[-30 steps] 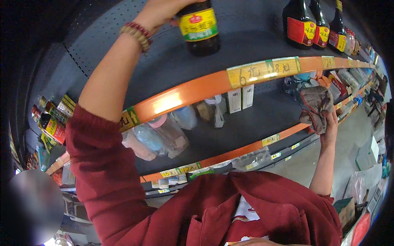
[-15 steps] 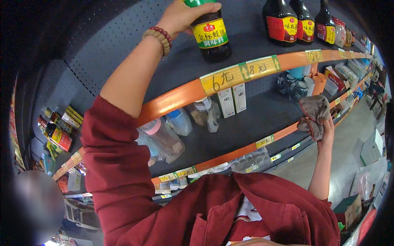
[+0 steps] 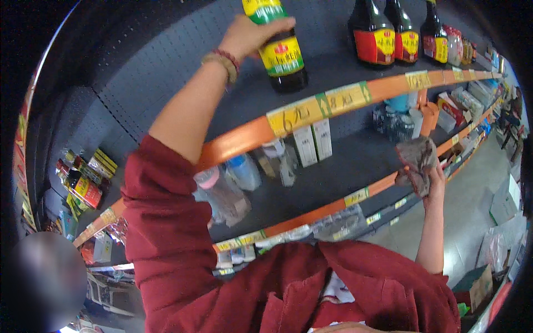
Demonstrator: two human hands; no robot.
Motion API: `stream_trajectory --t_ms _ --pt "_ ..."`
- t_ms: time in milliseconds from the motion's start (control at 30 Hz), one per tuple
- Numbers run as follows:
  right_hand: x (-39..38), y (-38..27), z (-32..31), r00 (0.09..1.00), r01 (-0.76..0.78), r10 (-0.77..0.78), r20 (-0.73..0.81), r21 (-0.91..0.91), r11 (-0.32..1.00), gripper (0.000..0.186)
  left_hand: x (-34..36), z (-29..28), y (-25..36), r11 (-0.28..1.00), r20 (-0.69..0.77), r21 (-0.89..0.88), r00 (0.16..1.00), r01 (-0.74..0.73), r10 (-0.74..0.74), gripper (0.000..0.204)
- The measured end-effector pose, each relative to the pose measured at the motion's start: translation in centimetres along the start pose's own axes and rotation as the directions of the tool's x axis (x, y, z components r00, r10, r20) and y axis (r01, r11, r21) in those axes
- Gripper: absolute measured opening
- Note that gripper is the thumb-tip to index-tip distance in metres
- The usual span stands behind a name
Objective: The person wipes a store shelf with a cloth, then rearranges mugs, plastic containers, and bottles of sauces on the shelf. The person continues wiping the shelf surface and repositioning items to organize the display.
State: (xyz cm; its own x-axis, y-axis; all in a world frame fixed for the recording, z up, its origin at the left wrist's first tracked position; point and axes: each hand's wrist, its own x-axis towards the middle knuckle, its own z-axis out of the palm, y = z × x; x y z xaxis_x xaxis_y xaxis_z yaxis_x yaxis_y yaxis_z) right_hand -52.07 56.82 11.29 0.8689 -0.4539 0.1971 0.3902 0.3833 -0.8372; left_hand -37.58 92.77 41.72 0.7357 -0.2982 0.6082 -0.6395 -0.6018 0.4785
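My left hand (image 3: 252, 36) is wrapped round the upper part of a dark sauce bottle (image 3: 284, 58) with a yellow and green label. The bottle's base is at the upper shelf (image 3: 327, 69), behind its orange front strip; I cannot tell whether it touches. Farther right on that shelf stand dark sauce bottles (image 3: 373, 47) with red and yellow labels. Out to the right, my right hand (image 3: 436, 180) grips a crumpled grey-brown cloth (image 3: 417, 158), held in front of the lower shelf's edge.
The shelf below holds clear plastic cups (image 3: 227, 194), white boxes (image 3: 305, 145) and an orange cup (image 3: 429, 116). Packaged seasonings (image 3: 86, 186) stand at the left. A cardboard box (image 3: 477, 286) sits on the floor at the right. A blurred round patch covers the lower left.
The whole view has shifted slightly, so the shelf and the bottles sit a little lower and farther left. Both hands keep their hold on the bottle and the cloth.
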Motion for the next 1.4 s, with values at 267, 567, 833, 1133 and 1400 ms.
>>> stream_trajectory --t_ms 267,567,833,1133,1400 --pt "0.2 1.3 0.7 0.996 -0.004 0.004 0.09 -0.002 1.0 0.04 -1.6 -2.1 1.3 0.995 0.184 0.074 0.98 0.067 -0.08 0.103" --pt "-1.1 2.6 4.4 0.978 -0.131 0.125 0.166 0.026 0.991 0.042 -9.1 -20.7 -7.9 0.734 -0.326 0.679 0.897 0.003 0.298 0.074" --pt "-1.0 3.9 9.1 0.915 -0.313 0.337 0.223 -0.136 0.94 0.044 -25.3 -39.1 -12.1 0.629 -0.652 0.696 0.671 0.346 0.352 0.047" --pt "-0.4 8.2 12.8 0.88 -0.145 0.186 0.436 -0.127 0.981 0.051 -36.8 -43.1 -13.1 0.553 -0.879 0.46 0.27 0.694 0.392 0.038" --pt "-1.3 9.7 17.3 0.816 -0.202 0.24 0.525 -0.13 0.971 0.049 -39.9 -46.6 -19.9 0.77 -0.816 0.246 0.554 0.589 -0.163 0.068"
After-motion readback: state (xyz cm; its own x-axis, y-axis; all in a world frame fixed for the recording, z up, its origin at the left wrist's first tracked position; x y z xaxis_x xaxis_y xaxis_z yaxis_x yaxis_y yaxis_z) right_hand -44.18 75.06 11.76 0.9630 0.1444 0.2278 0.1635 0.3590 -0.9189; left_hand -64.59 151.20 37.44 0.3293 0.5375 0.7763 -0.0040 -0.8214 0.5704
